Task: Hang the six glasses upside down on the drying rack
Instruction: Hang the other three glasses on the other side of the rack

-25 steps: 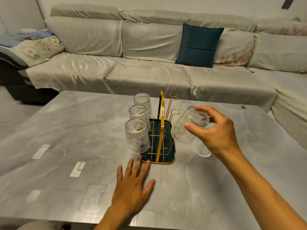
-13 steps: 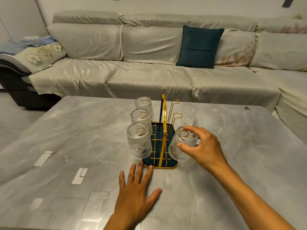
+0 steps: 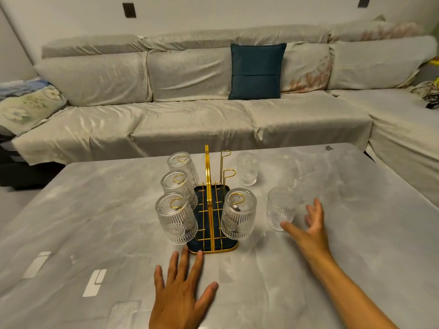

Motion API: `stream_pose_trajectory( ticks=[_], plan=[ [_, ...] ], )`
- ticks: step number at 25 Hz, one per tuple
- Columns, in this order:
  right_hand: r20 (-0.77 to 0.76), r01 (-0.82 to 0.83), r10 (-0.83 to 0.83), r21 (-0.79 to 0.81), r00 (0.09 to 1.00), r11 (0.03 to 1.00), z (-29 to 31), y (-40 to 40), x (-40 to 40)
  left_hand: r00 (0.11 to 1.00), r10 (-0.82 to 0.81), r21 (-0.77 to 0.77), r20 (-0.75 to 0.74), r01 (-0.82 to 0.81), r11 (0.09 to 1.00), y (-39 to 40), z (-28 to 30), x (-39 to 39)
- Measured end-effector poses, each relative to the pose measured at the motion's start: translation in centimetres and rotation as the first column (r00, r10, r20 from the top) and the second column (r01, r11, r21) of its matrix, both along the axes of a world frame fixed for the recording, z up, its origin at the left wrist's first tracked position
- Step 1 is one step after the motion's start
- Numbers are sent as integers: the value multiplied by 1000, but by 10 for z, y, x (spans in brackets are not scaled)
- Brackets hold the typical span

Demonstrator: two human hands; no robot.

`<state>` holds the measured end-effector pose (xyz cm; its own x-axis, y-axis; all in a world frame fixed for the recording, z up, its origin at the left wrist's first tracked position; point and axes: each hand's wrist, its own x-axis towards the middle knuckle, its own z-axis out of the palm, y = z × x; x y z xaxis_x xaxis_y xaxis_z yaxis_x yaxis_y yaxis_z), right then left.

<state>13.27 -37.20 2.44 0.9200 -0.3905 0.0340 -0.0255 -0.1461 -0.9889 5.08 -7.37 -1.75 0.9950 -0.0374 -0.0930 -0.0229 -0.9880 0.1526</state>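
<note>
While the right hand [image 3: 311,224] reaches with its grip apart, close it around the upright glass [image 3: 281,208] at lower right, invert it, and seat it on a free hook [image 3: 229,173].

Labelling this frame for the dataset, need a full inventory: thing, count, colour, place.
hung glasses: 4, clear ribbed, upside down on rack hooks; three left side, one right front
standing glasses: 2, clear, upright on table right of rack; second farther back
drying rack: 1, gold wire with dark blue tray, table centre; two right hooks empty
table: 1, grey marble look, foreground
sofa: 1, beige covered sectional, behind table
cushion: 1, dark teal, on sofa back
folded fabric: pile, floral and blue, sofa's left end
left hand: open, flat on table before rack
right hand: open, reaching at nearer standing glass
</note>
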Motion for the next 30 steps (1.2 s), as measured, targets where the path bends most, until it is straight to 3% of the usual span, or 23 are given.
stream_pose_trajectory(
  ticks=[2,6,10,15,18,22,25,30],
  plan=[
    [-54,-66,62,-76,997,995,-5,7,13,1000,5,-5,4,-5,1000,1,1,-1],
    [-97,-18,-7,-260,995,965,-7,12,24,1000,8,-3,-1,-8,1000,-1,1,0],
    [39,-112,127,-265,991,958,32,4,19,1000,-2,-24,21,3,1000,0,2,-3],
    [256,-71,146,-282,956,957,149,10,46,998,-16,-37,53,18,999,-1,8,-8],
    [234,-124,265,-484,935,866,192,32,63,998,-10,-42,54,13,999,-2,11,-10],
    [91,-202,368,-703,925,682,195,71,75,999,-9,-43,48,11,999,-1,7,-8],
    [30,-226,397,-782,917,581,185,91,81,999,-6,-55,37,8,998,1,5,-5],
    [-78,-262,356,-823,931,504,162,107,88,999,-13,-51,38,15,999,1,4,-5]
  ],
)
